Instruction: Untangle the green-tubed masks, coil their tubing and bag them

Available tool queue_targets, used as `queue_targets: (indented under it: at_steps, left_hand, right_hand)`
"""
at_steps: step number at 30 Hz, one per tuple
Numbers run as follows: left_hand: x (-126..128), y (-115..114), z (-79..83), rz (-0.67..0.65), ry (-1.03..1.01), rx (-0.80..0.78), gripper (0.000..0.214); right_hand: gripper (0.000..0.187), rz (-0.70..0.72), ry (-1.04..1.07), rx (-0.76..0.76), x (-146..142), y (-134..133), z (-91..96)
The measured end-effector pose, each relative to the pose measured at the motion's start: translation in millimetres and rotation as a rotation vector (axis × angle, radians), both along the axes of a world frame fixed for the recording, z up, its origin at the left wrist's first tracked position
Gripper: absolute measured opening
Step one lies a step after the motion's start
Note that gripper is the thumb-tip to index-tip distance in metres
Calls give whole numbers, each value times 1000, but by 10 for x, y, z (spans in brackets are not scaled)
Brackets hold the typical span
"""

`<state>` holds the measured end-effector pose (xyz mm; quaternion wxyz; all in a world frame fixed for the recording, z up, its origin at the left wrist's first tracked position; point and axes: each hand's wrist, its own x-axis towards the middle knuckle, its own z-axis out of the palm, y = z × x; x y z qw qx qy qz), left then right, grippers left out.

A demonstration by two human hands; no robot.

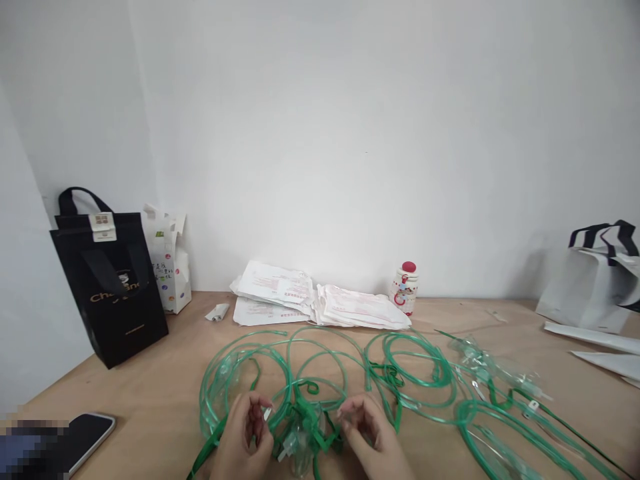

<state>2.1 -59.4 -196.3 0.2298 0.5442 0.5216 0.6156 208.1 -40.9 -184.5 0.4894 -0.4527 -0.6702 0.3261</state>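
Observation:
A clear oxygen mask with bunched green elastic strap lies at the table's near edge, between my two hands. My left hand is at its left with curled fingers, and a small pale piece shows by the fingertips. A flat green band runs out below that hand. On the other side, my right hand has thumb and fingers drawn together close to the strap. What either hand pinches is too small to make out. Coiled green tubing spreads behind both hands.
More tubing coils and another clear mask lie to the right. White printed packets and a red-topped bottle stand along the wall. A black bag and a phone are at left, a white bag at right.

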Motion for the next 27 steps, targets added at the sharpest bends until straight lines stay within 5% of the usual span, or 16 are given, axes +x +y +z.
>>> queue_targets:
  at_steps: [4, 8, 10, 20, 27]
  left_hand:
    - [26, -40, -4, -71, 319, 29, 8]
    - [-2, -64, -2, -95, 882, 165, 18]
    - [-21, -60, -3, -85, 1006, 198, 16]
    - [-49, -65, 41, 14, 1184, 267, 14]
    - [-86, -67, 73, -10, 1150, 218, 19]
  right_hand:
    - [14, 138, -183, -36, -71, -100, 134]
    - [17, 228, -246, -27, -109, -124, 93]
    - [19, 226, -254, -14, -113, -115, 63]
    - [5, 247, -166, -17, -80, -133, 205]
    - [20, 425, 439, -527, -66, -110, 289]
